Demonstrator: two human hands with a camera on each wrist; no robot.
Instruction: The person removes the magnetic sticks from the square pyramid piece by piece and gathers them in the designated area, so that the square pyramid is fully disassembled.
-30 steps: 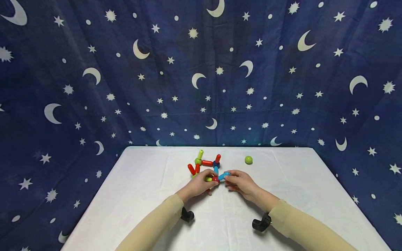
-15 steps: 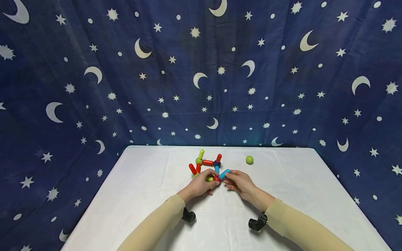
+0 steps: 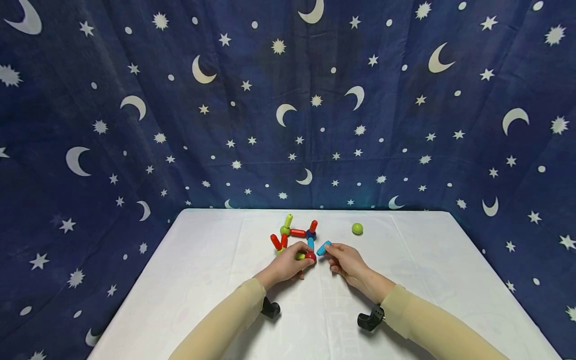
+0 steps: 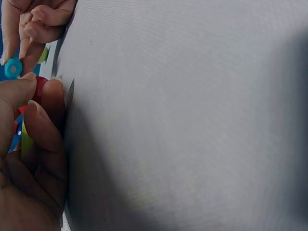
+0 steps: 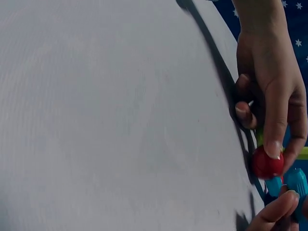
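My left hand [image 3: 288, 262] grips a red ball [image 3: 311, 257] at the near right corner of a frame of coloured balls and rods. A yellow-green rod [image 3: 300, 256] and a light blue rod [image 3: 310, 243] join that ball. Just right of it, my right hand [image 3: 348, 260] pinches a loose light blue rod [image 3: 323, 248] between thumb and finger. A small gap parts this rod from the red ball. At the frame's back are a dark blue ball [image 3: 311, 234] and a green ball [image 3: 285, 230], linked by a red rod [image 3: 298, 233]. My left hand partly hides the near left corner.
A lone green ball [image 3: 357, 228] lies at the back right of the white table [image 3: 405, 280]. Behind the table hangs a dark blue curtain [image 3: 252, 120] with moons and stars. Red rods [image 3: 275, 242] stick up from the frame's left side.
The light blue rod in my right hand was against the red ball, and its tilt has changed. Now it has come away from the ball. My left hand keeps its hold.
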